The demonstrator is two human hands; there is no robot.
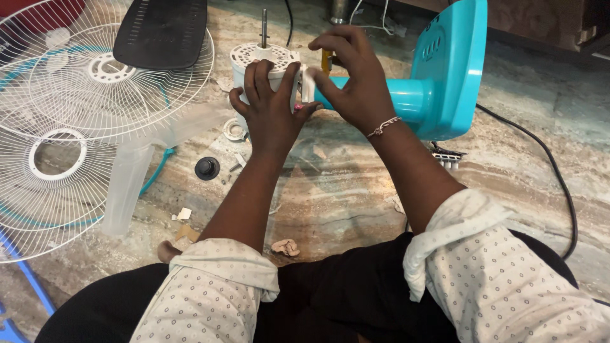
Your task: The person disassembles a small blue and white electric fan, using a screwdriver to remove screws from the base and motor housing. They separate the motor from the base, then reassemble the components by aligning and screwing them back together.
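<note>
One head-worn camera looks steeply down, close over the person's lap, at the stone floor [356, 197] ahead.

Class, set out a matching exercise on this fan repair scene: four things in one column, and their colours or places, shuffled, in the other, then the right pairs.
1 fan motor
2 fan stand
3 wire grilles
4 round knob

a turquoise
b black, on the floor
c held by the left hand
d white, lying at the left

Pairs: 1-c, 2-a, 3-d, 4-b
</note>
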